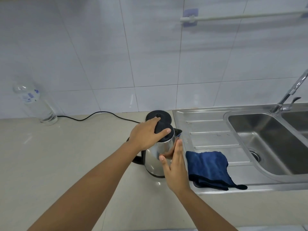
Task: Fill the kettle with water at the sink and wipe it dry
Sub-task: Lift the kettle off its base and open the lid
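Observation:
A steel kettle (154, 157) with a black lid and black handle stands upright on the beige counter, just left of the sink's drainboard. My left hand (146, 136) lies over the lid, fingers spread across it. My right hand (175, 165) is flat against the kettle's right side, fingers straight and together. The kettle's black base (164, 115) sits empty behind it, with its cord running left. A folded dark blue cloth (210, 169) lies on the drainboard right of the kettle. The sink basin (266, 140) and the faucet (290, 92) are at the right.
A clear plastic bottle (35, 102) stands at the back left by the tiled wall. The black cord (93, 115) crosses the counter behind the kettle. A white rail (233, 16) is fixed high on the wall. A second basin shows at the far right edge.

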`<state>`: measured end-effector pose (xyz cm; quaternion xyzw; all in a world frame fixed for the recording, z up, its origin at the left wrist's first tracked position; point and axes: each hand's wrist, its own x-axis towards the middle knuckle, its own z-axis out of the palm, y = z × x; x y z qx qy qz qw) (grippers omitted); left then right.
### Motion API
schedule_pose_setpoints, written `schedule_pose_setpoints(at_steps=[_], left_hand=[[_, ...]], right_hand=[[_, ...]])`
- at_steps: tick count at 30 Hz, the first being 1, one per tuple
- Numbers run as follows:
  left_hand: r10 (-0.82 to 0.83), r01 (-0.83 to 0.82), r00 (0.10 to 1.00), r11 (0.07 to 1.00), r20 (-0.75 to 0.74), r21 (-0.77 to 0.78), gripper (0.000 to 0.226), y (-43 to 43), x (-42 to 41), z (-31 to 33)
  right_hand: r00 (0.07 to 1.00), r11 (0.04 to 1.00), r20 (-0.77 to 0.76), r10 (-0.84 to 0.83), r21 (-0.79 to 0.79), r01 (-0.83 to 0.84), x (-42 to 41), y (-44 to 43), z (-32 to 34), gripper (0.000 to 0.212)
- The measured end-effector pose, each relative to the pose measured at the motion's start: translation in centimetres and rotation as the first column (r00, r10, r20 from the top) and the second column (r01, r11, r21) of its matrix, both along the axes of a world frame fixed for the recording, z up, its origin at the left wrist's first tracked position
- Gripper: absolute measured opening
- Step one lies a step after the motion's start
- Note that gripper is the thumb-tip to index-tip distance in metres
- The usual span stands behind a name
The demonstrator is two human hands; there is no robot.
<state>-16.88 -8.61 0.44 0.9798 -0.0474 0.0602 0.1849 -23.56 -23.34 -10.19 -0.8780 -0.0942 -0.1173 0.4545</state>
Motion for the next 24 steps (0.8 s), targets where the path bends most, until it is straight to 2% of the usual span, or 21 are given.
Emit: schedule_pose_setpoints(at_steps=[11, 16, 21, 24], left_hand=[[0.02, -0.019, 0.992, 1.0, 0.123, -0.004, 0.062, -0.82, 0.07, -0.62], [0.026, -0.017, 0.99, 0.998, 0.136, -0.062, 0.063, -0.68, -0.04, -0.69], [0.07, -0.029, 0.984, 0.97, 0.166, -0.243, 0.064, -0.43, -0.5, -0.33], [0.028, 0.011, 0.989, 0.964, 0.143, -0.265, 0.075, -0.3, -0.81, 0.05]], right_hand=[[0.999, 0.999, 0.038, -0.027, -0.04, 0.028, 0.12, 0.03, -0.61, 0.084], [0.999, 0.998, 0.044, -0.028, -0.057, 0.03, 0.28, -0.02, -0.67, 0.085], [0.999, 0.997, 0.045, -0.025, -0.076, 0.028, 0.21, -0.12, -0.67, 0.086], [0.999, 0.997, 0.042, -0.011, -0.07, 0.014, 0.21, -0.2, -0.58, 0.086]])
